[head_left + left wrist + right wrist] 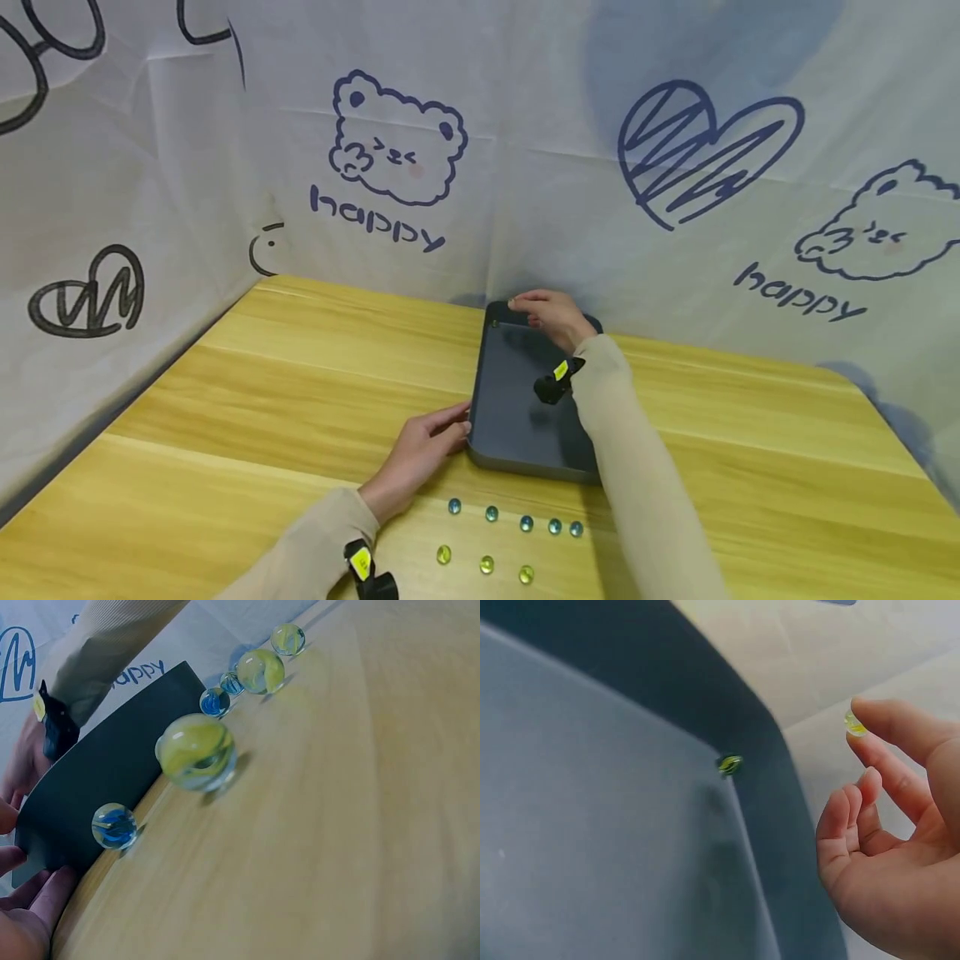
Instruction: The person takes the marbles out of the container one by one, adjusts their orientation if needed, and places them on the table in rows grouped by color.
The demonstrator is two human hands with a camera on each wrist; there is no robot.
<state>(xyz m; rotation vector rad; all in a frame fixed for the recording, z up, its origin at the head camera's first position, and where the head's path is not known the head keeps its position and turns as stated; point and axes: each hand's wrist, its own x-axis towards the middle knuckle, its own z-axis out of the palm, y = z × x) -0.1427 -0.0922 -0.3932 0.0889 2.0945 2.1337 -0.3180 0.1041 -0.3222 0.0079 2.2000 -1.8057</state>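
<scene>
My right hand (553,318) is over the far end of a dark grey tray (517,392). Between thumb and index finger it pinches a clear yellow marble (855,724), just above the rim. Inside the tray, a green-yellow marble (728,764) lies in the far left corner. At the tray's near left side, my left hand (420,454) touches the outer wall with fairly straight fingers. In the left wrist view its fingers (54,896) lie against the tray's corner.
On the wooden table (300,400), several blue marbles (527,523) form a row before the tray's near edge. Nearer me lie three yellow marbles (487,565). A white cloth (525,208) with drawings hangs behind the table.
</scene>
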